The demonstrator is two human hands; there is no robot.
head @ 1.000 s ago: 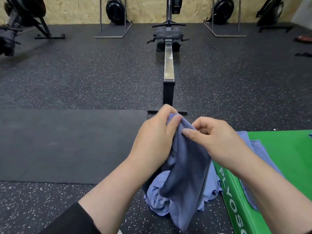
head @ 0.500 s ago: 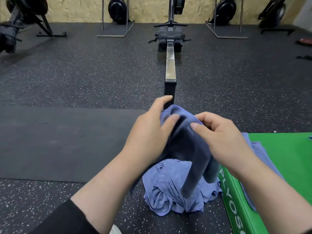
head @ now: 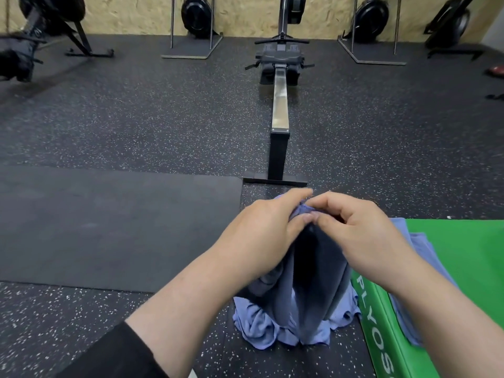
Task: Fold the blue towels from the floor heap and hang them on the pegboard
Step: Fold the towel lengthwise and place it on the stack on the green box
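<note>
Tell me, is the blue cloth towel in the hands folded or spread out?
Neither: the blue cloth towel hangs bunched, pinched at its top by the left hand and right hand.

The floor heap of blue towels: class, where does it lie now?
In the head view, the heap lies low, centre-right on the speckled floor, against the green plyo box's left side.

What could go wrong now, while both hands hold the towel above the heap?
1. The left hand and right hand pinch the towel only at its top edge, so it may slip.
2. Its lower end hangs into the heap and may drag another towel up.
</note>
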